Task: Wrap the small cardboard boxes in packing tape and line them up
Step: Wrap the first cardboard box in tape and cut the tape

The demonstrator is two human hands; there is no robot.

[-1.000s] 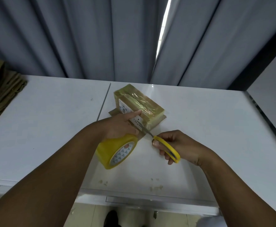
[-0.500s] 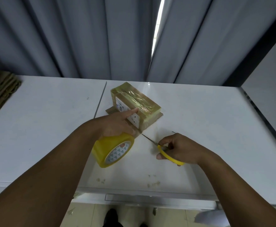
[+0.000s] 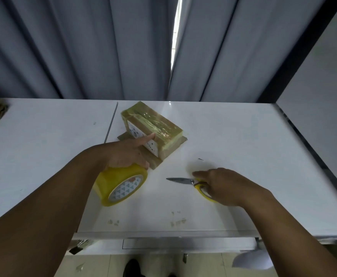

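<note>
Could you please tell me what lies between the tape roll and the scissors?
Nothing: the head view shows only bare white table between the tape roll and the scissors.

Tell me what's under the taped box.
Flat brown cardboard pokes out from beneath the taped box at its near and right edges, lying on the white table. How far it runs underneath is hidden by the box.

Clutching yellow tape roll (image 3: 121, 183) in left grip (image 3: 123, 154), index finger out against label side of tape-wrapped box (image 3: 153, 124) on white bench (image 3: 233, 136); covering yellow handles of scissors (image 3: 180, 180) with right grip (image 3: 221, 184), blades closed, flat on bench, pointing left.
</note>
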